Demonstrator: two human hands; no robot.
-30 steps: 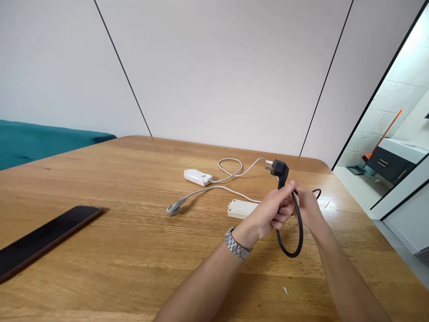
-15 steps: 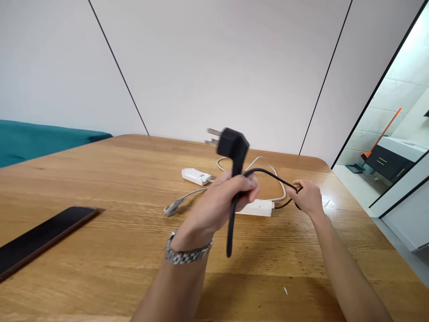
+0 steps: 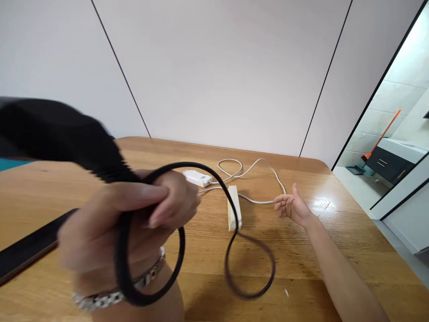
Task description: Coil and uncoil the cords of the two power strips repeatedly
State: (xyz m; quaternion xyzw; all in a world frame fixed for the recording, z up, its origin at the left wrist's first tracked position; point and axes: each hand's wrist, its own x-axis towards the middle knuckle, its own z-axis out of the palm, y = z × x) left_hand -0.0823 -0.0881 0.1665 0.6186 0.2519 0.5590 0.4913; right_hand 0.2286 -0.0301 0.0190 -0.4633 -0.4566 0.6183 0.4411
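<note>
Here the left hand (image 3: 134,219) grips a black cable (image 3: 208,172), right hand (image 3: 293,208) open beside a white adapter (image 3: 233,208).

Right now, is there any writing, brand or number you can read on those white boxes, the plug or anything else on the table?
No text can be read.
White adapter: a small pale label patch, too small to read.
White box on the cable: no marking shows.
Black plug in the left hand: blurred, nothing legible.
Dark phone: blank screen.
</note>
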